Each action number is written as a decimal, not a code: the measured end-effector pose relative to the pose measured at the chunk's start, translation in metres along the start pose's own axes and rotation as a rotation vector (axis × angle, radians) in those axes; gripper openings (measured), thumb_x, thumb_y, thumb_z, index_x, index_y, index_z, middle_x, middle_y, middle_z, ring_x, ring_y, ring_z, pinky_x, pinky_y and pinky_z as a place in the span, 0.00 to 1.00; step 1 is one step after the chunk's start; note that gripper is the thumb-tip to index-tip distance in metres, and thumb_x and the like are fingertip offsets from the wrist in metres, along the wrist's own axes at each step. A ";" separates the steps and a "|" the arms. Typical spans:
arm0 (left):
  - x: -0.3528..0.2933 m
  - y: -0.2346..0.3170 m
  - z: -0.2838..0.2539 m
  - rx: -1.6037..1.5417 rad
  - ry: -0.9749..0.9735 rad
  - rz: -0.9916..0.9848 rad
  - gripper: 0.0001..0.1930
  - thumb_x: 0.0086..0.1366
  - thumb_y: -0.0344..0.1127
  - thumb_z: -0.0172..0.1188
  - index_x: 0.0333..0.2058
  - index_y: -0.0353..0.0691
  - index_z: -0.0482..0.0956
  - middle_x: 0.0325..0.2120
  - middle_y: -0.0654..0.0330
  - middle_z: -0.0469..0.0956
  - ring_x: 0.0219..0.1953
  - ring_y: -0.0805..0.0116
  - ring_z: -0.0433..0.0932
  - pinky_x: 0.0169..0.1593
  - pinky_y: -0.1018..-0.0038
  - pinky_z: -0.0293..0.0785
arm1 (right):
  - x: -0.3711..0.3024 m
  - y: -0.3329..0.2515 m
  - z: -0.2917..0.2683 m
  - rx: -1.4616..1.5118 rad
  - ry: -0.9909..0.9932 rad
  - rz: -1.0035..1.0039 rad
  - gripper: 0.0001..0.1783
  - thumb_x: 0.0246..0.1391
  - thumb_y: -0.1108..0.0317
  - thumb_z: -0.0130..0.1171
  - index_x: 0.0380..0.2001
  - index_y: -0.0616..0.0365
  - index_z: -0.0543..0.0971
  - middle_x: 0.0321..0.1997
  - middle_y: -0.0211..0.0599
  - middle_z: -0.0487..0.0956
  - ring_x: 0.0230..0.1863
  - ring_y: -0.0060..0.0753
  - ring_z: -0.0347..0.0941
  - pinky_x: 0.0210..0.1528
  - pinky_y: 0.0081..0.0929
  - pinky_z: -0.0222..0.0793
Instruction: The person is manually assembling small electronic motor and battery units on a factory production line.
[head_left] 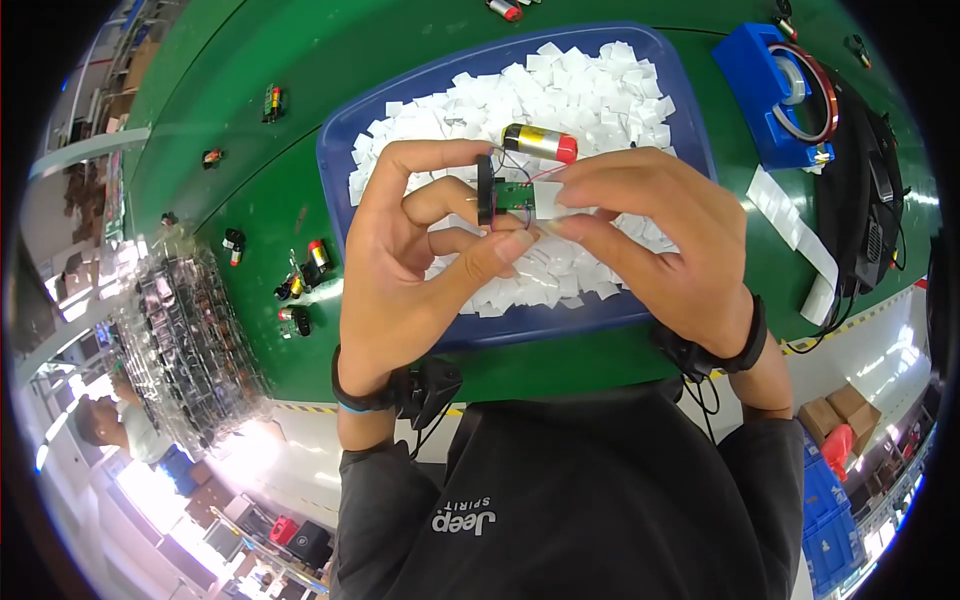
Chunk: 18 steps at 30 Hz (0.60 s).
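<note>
the left hand grips a black round part with its circuit board, above the tray; the right hand pinches a white square at the board's end. the battery looks wired on already; the square seems not yet fully laid. the tray's rim runs beneath both wrists, and the worktop's near edge is close to the torso.

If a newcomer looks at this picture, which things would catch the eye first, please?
Probably the heap of white pieces in the blue tray, upper middle, on the green table. Over it, the left hand holds a black part with a green circuit board, while the right hand holds a white tab by the board. Just beyond shows a red-ended cylinder.
</note>
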<state>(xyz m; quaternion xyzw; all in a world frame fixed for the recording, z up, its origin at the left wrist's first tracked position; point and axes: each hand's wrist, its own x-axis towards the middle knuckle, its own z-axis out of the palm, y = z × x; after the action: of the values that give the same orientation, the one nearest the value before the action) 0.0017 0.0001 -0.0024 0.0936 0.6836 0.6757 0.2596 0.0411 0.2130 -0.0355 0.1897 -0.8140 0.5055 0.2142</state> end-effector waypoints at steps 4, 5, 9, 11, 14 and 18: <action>-0.001 -0.009 -0.002 0.036 -0.008 0.068 0.26 0.59 0.20 0.66 0.54 0.34 0.66 0.43 0.55 0.78 0.43 0.71 0.81 0.41 0.78 0.81 | -0.005 0.005 0.005 -0.002 -0.056 0.012 0.16 0.46 0.81 0.68 0.39 0.62 0.77 0.44 0.44 0.81 0.32 0.34 0.79 0.31 0.23 0.75; 0.000 -0.010 -0.002 0.034 -0.006 0.067 0.26 0.59 0.20 0.66 0.54 0.34 0.66 0.43 0.55 0.78 0.43 0.71 0.81 0.41 0.78 0.81 | -0.005 0.005 0.006 -0.001 -0.058 0.013 0.16 0.46 0.81 0.68 0.39 0.62 0.77 0.44 0.44 0.81 0.32 0.34 0.79 0.31 0.23 0.75; 0.004 -0.012 -0.002 0.192 -0.041 0.277 0.26 0.59 0.20 0.66 0.54 0.35 0.66 0.44 0.54 0.77 0.44 0.70 0.81 0.41 0.77 0.81 | -0.003 0.001 0.008 -0.092 -0.073 0.017 0.13 0.48 0.81 0.67 0.37 0.62 0.76 0.43 0.41 0.80 0.35 0.33 0.77 0.32 0.24 0.74; 0.004 -0.010 0.000 0.003 0.032 0.111 0.26 0.59 0.20 0.66 0.54 0.35 0.66 0.45 0.53 0.78 0.44 0.68 0.81 0.42 0.76 0.81 | -0.001 0.000 0.008 -0.147 -0.126 0.004 0.12 0.50 0.81 0.65 0.38 0.61 0.76 0.42 0.39 0.79 0.36 0.34 0.77 0.33 0.24 0.74; 0.003 -0.010 0.001 -0.069 0.066 0.053 0.27 0.59 0.19 0.65 0.55 0.34 0.65 0.45 0.50 0.78 0.45 0.67 0.81 0.44 0.73 0.81 | -0.003 -0.001 0.009 -0.150 -0.147 0.059 0.11 0.52 0.80 0.63 0.38 0.61 0.76 0.41 0.37 0.79 0.37 0.34 0.76 0.35 0.24 0.74; 0.000 -0.010 0.005 0.002 0.069 0.109 0.29 0.58 0.17 0.64 0.57 0.31 0.63 0.47 0.44 0.79 0.47 0.64 0.80 0.46 0.70 0.81 | -0.005 -0.001 0.010 -0.062 -0.095 0.239 0.09 0.54 0.78 0.62 0.38 0.60 0.76 0.40 0.37 0.79 0.37 0.34 0.76 0.34 0.25 0.73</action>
<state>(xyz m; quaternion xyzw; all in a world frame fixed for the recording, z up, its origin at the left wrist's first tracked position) 0.0060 0.0041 -0.0116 0.1077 0.6865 0.6911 0.1985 0.0442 0.2038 -0.0410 0.1086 -0.8552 0.4925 0.1195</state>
